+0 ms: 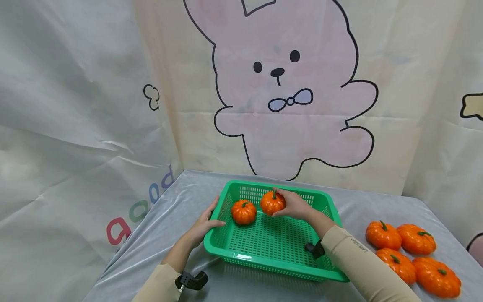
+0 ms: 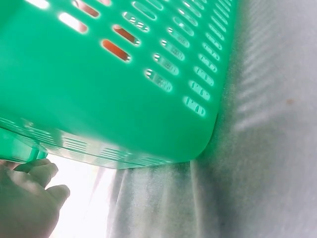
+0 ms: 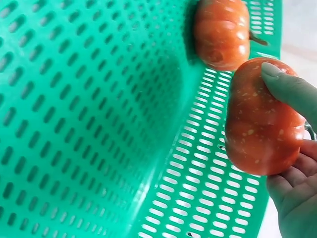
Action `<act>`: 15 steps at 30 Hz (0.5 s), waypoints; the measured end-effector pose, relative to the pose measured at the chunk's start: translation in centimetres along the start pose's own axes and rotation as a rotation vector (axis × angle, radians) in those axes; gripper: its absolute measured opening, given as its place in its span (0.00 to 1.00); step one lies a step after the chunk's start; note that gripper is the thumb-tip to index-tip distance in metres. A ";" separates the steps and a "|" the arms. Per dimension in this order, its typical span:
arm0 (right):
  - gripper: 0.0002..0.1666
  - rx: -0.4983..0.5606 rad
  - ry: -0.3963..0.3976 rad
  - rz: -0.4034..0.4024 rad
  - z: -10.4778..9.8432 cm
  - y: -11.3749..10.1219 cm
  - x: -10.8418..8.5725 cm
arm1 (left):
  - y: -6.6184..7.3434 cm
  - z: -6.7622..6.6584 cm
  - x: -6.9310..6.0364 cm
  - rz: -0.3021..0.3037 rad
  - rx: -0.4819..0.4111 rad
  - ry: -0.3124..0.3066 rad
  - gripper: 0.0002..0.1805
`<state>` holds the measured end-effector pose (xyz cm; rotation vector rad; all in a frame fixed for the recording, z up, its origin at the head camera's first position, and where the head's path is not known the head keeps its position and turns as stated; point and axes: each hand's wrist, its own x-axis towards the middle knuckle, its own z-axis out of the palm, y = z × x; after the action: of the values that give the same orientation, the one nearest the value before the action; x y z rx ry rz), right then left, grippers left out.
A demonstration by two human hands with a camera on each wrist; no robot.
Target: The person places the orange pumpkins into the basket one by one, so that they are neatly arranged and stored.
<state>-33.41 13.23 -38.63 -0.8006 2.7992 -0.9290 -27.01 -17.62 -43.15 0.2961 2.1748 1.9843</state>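
Green basket and pumpkins on a table, head view with two wrist views. The basket (image 1: 279, 265) sits at the lower centre of the frame, slightly turned, its far rim near the back edge of the table (image 1: 358, 205), where a printed backdrop (image 1: 286, 138) rises. Grey cloth spreads to the left of the basket and, on the right, forms a gap between the basket and four pumpkins (image 1: 405, 267) clustered at the lower right of the frame. The right sleeve (image 1: 362, 260) crosses this gap. Inside the basket, the slotted floor is exposed across the centre and front; the back left part is the occupied one.

The hands: the left hand (image 1: 201, 226) grips the basket's left rim, thumb over the top and fingers along the outer side; in the left wrist view it appears at the lower left, beside the basket's outer wall. The right hand (image 1: 296, 205) grips a pumpkin between thumb and fingers.

The held pumpkin (image 1: 271, 204) is within the basket's outline, near the far wall, at the left end of the right hand. Whether it touches the basket floor cannot be told. A second pumpkin (image 1: 243, 212) lies in the back left corner, just left of the held pumpkin and to the right of the left hand.
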 end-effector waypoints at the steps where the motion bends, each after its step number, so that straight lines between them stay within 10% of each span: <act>1: 0.52 0.004 -0.010 0.002 0.1 0.0 0.1 | 0.0 0.0 0.0 -0.003 0.000 0.001 0.50; 15: 0.53 -0.052 -0.044 -0.016 2.0 0.9 0.8 | -0.4 -0.1 0.0 0.001 0.004 -0.001 0.50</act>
<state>-34.04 12.40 -40.67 -0.8401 2.7935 -0.8339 -27.03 -17.74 -43.56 0.2994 2.1782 1.9805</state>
